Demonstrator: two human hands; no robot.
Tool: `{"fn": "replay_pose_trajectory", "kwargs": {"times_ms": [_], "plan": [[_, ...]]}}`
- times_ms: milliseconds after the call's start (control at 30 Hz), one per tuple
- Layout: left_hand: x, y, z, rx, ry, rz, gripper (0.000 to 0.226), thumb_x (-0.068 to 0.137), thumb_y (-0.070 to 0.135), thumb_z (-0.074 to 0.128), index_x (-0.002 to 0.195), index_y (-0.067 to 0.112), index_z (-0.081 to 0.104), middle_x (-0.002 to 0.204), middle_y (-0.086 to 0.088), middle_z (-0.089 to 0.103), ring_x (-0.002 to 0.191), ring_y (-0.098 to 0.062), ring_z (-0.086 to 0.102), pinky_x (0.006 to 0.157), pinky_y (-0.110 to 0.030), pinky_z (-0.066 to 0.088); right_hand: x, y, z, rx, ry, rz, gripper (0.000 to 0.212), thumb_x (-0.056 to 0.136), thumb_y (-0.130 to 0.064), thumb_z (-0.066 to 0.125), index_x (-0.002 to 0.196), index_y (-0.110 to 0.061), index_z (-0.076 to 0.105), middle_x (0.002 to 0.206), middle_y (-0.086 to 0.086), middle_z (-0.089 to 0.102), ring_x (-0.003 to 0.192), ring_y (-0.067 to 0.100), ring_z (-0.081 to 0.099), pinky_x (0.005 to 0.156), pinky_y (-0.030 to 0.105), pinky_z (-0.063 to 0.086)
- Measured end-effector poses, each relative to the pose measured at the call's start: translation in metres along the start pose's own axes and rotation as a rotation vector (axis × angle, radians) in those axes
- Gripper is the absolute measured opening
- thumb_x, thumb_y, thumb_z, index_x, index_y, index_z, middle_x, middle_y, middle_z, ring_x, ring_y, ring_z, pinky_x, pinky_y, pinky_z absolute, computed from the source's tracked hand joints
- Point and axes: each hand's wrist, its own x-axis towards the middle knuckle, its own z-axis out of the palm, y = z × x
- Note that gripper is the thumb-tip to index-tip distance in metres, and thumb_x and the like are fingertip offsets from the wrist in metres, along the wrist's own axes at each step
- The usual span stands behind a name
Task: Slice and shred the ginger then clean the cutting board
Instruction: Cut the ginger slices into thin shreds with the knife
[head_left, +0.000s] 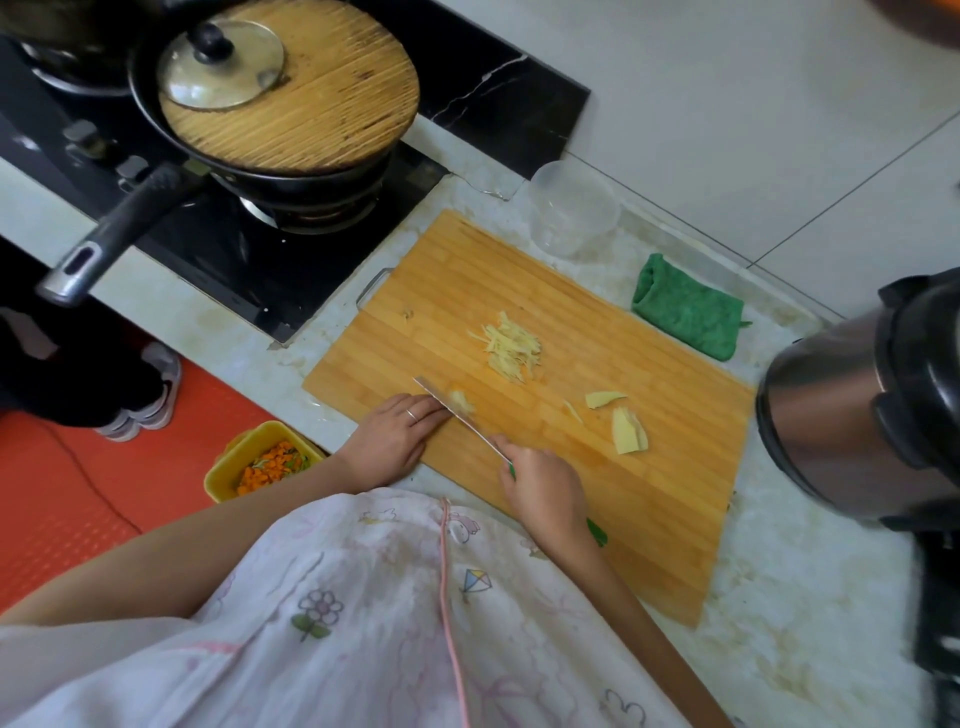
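Watching the head view, I saw the right hand (543, 493) wrapped round the green handle of the knife (457, 413). The blade ran slantwise across the near left part of the cutting board (639, 519). The left hand (397, 436) lay on the board with its fingers fairly straight and the fingertips right against the near face of the blade. A small ginger piece (461, 401) showed just on the far side of the blade. I could not tell whether those fingertips were pinning any of it.

That closeness was my main worry. With straight fingers rather than tucked knuckles, a blade that drifted or skidded off so small a nub could have nicked a fingertip. A piece that small could also have rolled or shot out under the edge.

The ginger shreds (511, 349) sat in a loose pile farther back on the board. A few ginger slices (629, 432) lay well apart to the right, not yet shredded, so I judged the cutting only partly done. Scattered like that, strands could easily have been swept onto the tabletop (810, 597) when gathered.

The green cloth (685, 314) lay folded just beside the board's far right edge. The board's near left corner lay at the tabletop's edge above a yellow bin (218, 478), so hard wiping might have shifted it that way.
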Motion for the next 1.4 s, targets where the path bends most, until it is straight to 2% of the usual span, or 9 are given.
{"fn": "replay_pose_trajectory", "kwargs": {"times_ms": [200, 367, 533, 667, 833, 1033, 1167, 1300, 1400], "plan": [[-0.002, -0.001, 0.003, -0.021, -0.046, -0.037, 0.047, 0.082, 0.014, 0.041, 0.128, 0.008, 0.048, 0.123, -0.014, 0.06, 0.114, -0.024, 0.047, 0.098, -0.035, 0.034, 0.01, -0.014, -0.001, 0.166, 0.044, 0.017, 0.043, 0.094, -0.018, 0.045, 0.135, -0.031, 0.051, 0.053, -0.003, 0.042, 0.047, 0.019, 0.04, 0.04, 0.027, 0.024], [-0.004, -0.003, 0.005, -0.021, -0.045, -0.041, 0.048, 0.085, 0.016, 0.04, 0.132, 0.009, 0.045, 0.128, -0.012, 0.058, 0.118, -0.023, 0.046, 0.1, -0.035, 0.033, 0.012, -0.006, -0.007, 0.183, 0.025, 0.026, 0.043, 0.093, -0.017, 0.045, 0.133, -0.03, 0.054, 0.066, 0.012, 0.06, 0.058, 0.027, 0.051, 0.043, 0.03, 0.026], [-0.001, -0.004, 0.007, -0.04, 0.013, -0.002, 0.045, 0.088, 0.016, 0.04, 0.132, 0.009, 0.044, 0.128, -0.013, 0.058, 0.116, -0.023, 0.046, 0.099, -0.035, 0.033, 0.009, -0.005, -0.001, 0.182, 0.003, 0.023, 0.039, 0.092, -0.017, 0.045, 0.128, -0.025, 0.059, 0.06, 0.004, 0.052, 0.057, 0.027, 0.05, 0.046, 0.032, 0.029], [-0.003, -0.007, 0.01, -0.049, 0.03, 0.007, 0.044, 0.088, 0.015, 0.04, 0.131, 0.009, 0.045, 0.127, -0.013, 0.057, 0.114, -0.024, 0.048, 0.098, -0.036, 0.035, 0.009, -0.003, -0.003, 0.144, 0.002, 0.005, 0.041, 0.094, -0.018, 0.045, 0.133, -0.028, 0.054, 0.069, 0.009, 0.061, 0.058, 0.021, 0.044, 0.045, 0.03, 0.027], [-0.001, -0.006, 0.011, -0.034, 0.072, 0.029, 0.046, 0.082, 0.013, 0.04, 0.127, 0.008, 0.045, 0.127, -0.011, 0.051, 0.111, -0.025, 0.047, 0.096, -0.037, 0.035, 0.005, -0.001, -0.006, 0.053, -0.005, -0.021, 0.043, 0.095, -0.021, 0.045, 0.136, -0.032, 0.049, 0.052, -0.005, 0.036, 0.047, 0.016, 0.038, 0.039, 0.024, 0.021], [-0.001, -0.006, 0.011, -0.003, 0.092, 0.042, 0.047, 0.078, 0.014, 0.041, 0.124, 0.006, 0.047, 0.122, -0.011, 0.048, 0.106, -0.026, 0.046, 0.096, -0.037, 0.033, 0.005, -0.001, -0.005, 0.0, -0.021, -0.038, 0.043, 0.096, -0.022, 0.043, 0.138, -0.033, 0.044, 0.064, -0.001, 0.046, 0.057, 0.02, 0.044, 0.041, 0.027, 0.023], [-0.002, -0.008, 0.013, 0.023, 0.056, 0.025, 0.048, 0.077, 0.015, 0.041, 0.123, 0.005, 0.048, 0.115, -0.015, 0.06, 0.104, -0.026, 0.046, 0.096, -0.038, 0.033, 0.005, -0.001, -0.005, -0.033, -0.023, -0.033, 0.045, 0.097, -0.022, 0.043, 0.14, -0.035, 0.041, 0.061, -0.003, 0.043, 0.048, 0.017, 0.038, 0.04, 0.023, 0.018], [-0.001, -0.008, 0.012, 0.004, 0.052, 0.022, 0.048, 0.076, 0.015, 0.042, 0.123, 0.006, 0.047, 0.119, -0.014, 0.055, 0.106, -0.027, 0.046, 0.096, -0.038, 0.033, 0.006, -0.002, -0.001, -0.008, -0.047, -0.018, 0.046, 0.097, -0.02, 0.043, 0.142, -0.032, 0.041, 0.053, -0.008, 0.033, 0.043, 0.007, 0.03, 0.039, 0.022, 0.017], [-0.002, -0.008, 0.011, -0.027, 0.028, 0.014, 0.048, 0.079, 0.013, 0.042, 0.126, 0.006, 0.047, 0.123, -0.014, 0.056, 0.11, -0.026, 0.047, 0.096, -0.038, 0.034, 0.016, -0.009, -0.002, 0.022, -0.037, -0.02, 0.046, 0.097, -0.018, 0.044, 0.141, -0.03, 0.043, 0.061, -0.004, 0.047, 0.05, 0.015, 0.039, 0.039, 0.022, 0.017]]}}
